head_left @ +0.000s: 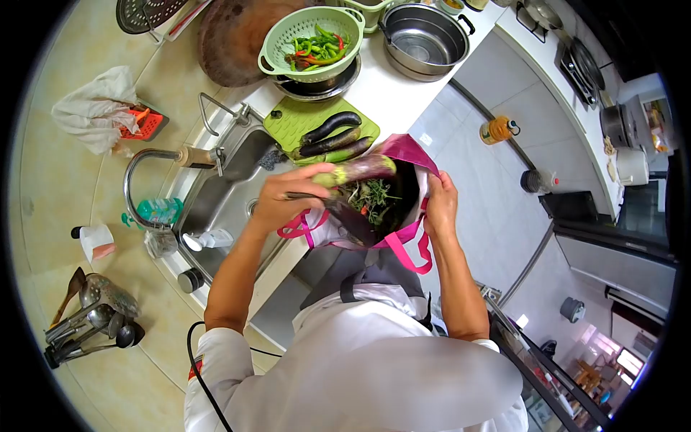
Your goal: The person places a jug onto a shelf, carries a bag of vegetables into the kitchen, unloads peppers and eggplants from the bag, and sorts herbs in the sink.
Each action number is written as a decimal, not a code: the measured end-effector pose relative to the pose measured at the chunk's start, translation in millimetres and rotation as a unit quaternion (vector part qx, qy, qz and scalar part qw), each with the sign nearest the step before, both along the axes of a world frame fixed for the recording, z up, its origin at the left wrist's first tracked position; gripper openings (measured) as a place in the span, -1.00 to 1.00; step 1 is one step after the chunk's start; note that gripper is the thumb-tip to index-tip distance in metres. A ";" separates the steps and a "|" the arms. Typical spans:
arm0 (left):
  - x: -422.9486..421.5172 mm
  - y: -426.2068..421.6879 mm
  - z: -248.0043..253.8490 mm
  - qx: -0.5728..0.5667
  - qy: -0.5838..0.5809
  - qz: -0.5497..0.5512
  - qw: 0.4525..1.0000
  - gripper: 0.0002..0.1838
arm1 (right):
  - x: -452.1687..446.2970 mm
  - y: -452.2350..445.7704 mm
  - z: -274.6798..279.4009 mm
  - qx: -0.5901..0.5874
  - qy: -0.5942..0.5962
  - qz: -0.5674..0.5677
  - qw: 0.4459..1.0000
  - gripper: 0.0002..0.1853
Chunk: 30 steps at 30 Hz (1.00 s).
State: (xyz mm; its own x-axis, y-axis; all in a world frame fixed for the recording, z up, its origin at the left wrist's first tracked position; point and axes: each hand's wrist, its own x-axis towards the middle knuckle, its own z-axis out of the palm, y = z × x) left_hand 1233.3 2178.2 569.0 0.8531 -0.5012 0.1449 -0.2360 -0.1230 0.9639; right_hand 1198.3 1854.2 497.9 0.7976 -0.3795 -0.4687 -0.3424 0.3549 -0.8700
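My left hand (289, 193) is closed on an eggplant (361, 170), purple with a green end, at the mouth of a pink and white bag (412, 150). A second, darker eggplant (351, 218) hangs below the same hand, its stem by my fingers. With fingers wrapped round the bag's rim, my right hand (441, 204) holds it on the right side. Inside the bag lie green leafy stalks (374, 199) with a bit of red. Several dark eggplants (330, 125) rest on a green cutting board (282, 119) just beyond the bag.
Left of the bag is a steel sink (237, 173) with a faucet (131, 173) and a white bottle (209, 239). A green colander (270, 43) of peppers (317, 50) and a steel pot (426, 39) stand behind the board. An oil jug (497, 130) is on the floor.
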 end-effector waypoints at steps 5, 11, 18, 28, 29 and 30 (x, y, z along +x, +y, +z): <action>8.1 50.4 -24.2 -0.227 0.087 0.074 0.967 -0.74 | 4.5 5.7 14.1 0.040 -0.002 -0.029 0.999 -0.86; 35.0 65.5 -68.5 -0.380 0.124 0.252 0.881 -0.77 | -2.2 -2.8 3.0 0.035 0.005 -0.024 0.999 -0.85; 77.2 8.1 -152.4 -0.450 0.238 0.272 0.817 -0.83 | -2.2 -0.2 8.1 0.058 -0.003 -0.035 0.998 -0.84; 89.3 4.0 -187.0 -0.079 0.280 0.290 0.912 -0.40 | 3.0 3.3 14.2 0.063 0.013 -0.019 0.998 -0.84; 85.7 7.1 -189.4 -0.018 0.261 0.302 0.917 -0.35 | 3.4 4.0 15.2 0.063 0.015 -0.012 0.998 -0.84; 83.4 7.1 -177.0 0.043 0.238 0.314 0.918 -0.30 | 6.6 8.1 19.8 0.064 0.006 -0.023 0.998 -0.83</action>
